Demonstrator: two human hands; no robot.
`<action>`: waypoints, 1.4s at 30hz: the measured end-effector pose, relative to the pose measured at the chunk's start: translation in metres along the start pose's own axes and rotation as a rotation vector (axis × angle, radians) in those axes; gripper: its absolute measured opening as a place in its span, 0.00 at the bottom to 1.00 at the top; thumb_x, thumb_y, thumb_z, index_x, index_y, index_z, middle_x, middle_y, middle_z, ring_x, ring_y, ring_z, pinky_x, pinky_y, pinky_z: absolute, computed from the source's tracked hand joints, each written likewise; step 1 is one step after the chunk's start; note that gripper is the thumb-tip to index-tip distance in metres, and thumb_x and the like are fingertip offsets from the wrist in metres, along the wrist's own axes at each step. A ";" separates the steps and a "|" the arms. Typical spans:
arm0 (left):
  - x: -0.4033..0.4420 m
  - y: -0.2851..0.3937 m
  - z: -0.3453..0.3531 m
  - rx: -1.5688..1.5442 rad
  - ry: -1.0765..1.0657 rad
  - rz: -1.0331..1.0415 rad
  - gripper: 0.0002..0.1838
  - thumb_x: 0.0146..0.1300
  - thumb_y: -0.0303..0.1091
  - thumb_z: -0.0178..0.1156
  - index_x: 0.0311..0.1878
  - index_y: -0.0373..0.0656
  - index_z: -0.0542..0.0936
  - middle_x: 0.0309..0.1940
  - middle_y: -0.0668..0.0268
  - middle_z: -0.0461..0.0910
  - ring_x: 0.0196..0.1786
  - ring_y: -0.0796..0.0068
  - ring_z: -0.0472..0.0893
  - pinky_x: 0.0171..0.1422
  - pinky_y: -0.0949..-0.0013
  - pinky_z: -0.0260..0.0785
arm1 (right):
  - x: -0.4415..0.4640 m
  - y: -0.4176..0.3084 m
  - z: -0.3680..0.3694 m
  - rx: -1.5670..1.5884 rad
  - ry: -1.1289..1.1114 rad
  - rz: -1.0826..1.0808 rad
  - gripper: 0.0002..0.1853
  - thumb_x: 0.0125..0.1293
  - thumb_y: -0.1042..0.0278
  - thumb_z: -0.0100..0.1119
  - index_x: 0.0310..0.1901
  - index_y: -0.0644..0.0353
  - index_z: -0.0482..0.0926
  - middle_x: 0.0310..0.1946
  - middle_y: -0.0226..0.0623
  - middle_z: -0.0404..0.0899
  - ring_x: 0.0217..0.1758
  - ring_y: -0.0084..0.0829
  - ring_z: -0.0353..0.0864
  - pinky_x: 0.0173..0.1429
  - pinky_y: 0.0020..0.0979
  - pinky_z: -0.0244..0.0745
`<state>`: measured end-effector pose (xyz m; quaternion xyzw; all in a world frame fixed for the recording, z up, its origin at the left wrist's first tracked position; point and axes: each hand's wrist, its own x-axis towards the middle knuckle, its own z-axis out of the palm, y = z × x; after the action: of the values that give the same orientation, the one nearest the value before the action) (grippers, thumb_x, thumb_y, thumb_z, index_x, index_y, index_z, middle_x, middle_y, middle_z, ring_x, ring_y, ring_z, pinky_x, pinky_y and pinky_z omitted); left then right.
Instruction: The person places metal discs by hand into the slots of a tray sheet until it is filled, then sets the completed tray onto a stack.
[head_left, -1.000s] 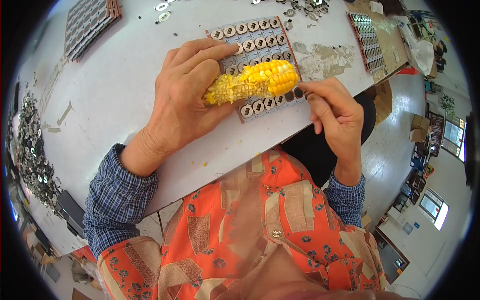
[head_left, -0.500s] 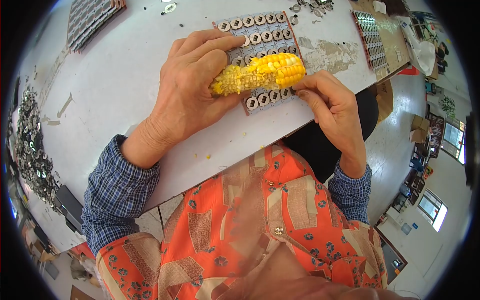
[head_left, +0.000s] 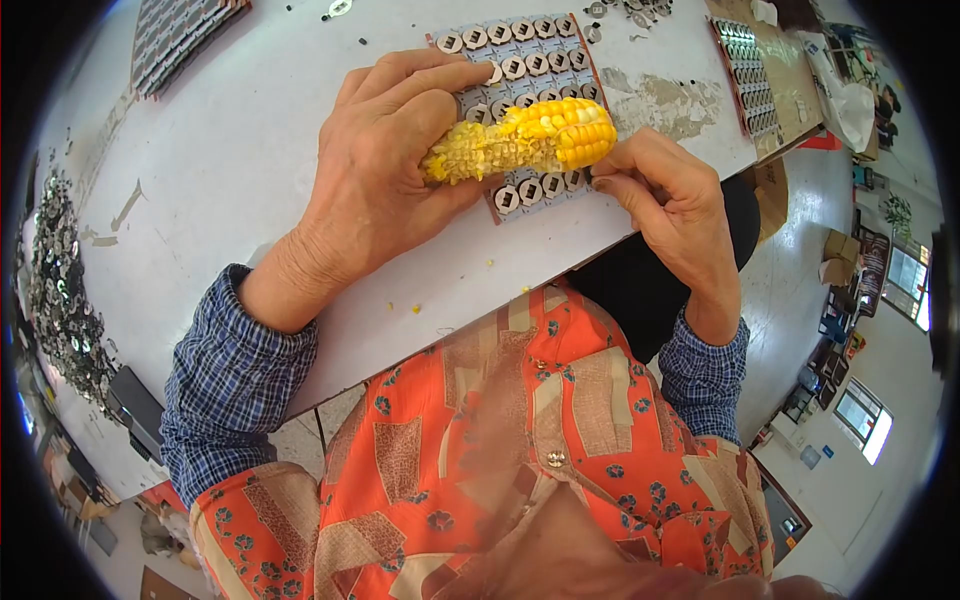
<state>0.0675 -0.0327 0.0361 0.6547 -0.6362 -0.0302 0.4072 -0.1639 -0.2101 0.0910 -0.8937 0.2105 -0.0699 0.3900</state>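
Observation:
A partly eaten corn cob [head_left: 520, 140] lies across my left hand [head_left: 385, 165], whose thumb and fingers are closed round its stripped end. Yellow kernels still cover the end pointing right. My right hand [head_left: 665, 195] is beside that end, thumb and index finger pinched together. Whether anything is between those fingertips is hidden. Under the cob lies a panel [head_left: 530, 190] with rows of round metal pieces, each with a dark centre. My left index finger reaches over the panel's left part.
A stack of similar panels [head_left: 185, 40] sits at the far left, and another panel [head_left: 745, 75] at the right. A heap of small metal parts [head_left: 65, 285] lines the left side. Kernel crumbs [head_left: 416, 309] lie near the table's front edge.
The hands and cob have shifted only slightly. My right hand has moved a little to the right, its fingers still pinched near the cob's end.

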 end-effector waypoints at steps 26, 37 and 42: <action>-0.002 0.002 -0.005 -0.012 -0.035 -0.011 0.24 0.42 0.27 0.83 0.31 0.40 0.71 0.68 0.52 0.88 0.69 0.45 0.83 0.70 0.50 0.74 | 0.026 0.036 0.014 -0.070 0.508 -0.090 0.13 0.67 0.84 0.72 0.51 0.62 0.91 0.37 0.30 0.85 0.26 0.21 0.79 0.32 0.26 0.71; -0.010 0.003 -0.009 0.052 -0.015 -0.018 0.24 0.41 0.29 0.80 0.31 0.43 0.70 0.67 0.56 0.88 0.68 0.49 0.83 0.65 0.51 0.73 | 0.084 0.066 0.015 -0.297 0.530 -0.367 0.06 0.74 0.75 0.69 0.50 0.60 0.87 0.41 0.36 0.85 0.32 0.28 0.84 0.37 0.29 0.76; -0.011 0.002 -0.007 0.036 -0.003 -0.006 0.24 0.41 0.29 0.81 0.31 0.43 0.70 0.67 0.57 0.88 0.68 0.49 0.83 0.65 0.51 0.73 | 0.045 0.031 0.003 0.378 0.527 0.100 0.06 0.83 0.70 0.63 0.51 0.62 0.85 0.37 0.33 0.86 0.29 0.21 0.84 0.31 0.25 0.75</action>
<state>0.0678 -0.0197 0.0361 0.6637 -0.6352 -0.0211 0.3944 -0.1329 -0.2463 0.0644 -0.7451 0.3312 -0.3173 0.4841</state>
